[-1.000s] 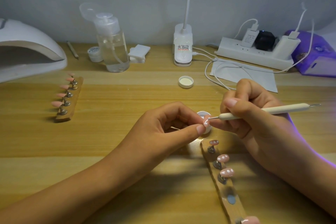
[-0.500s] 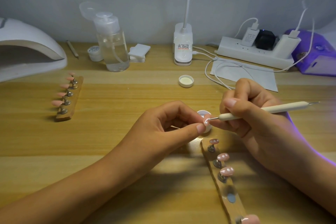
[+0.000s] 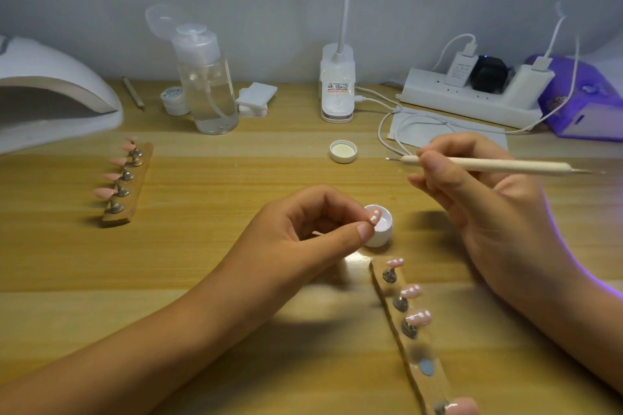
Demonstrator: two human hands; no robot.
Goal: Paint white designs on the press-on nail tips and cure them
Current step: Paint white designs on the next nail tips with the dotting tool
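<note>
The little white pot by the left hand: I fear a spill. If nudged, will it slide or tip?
The white pot looks small and plastic, so probably light and apt to skid on the smooth wooden table. It seems squat, so sliding looks likelier than tipping. It stands open, so a knock might spill.

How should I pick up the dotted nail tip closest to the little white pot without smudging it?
Pinch the metal stem under the nail tip, coming in low from the sides. The white dots sit on its upturned face and are probably uncured, so keep fingers off the top.
</note>
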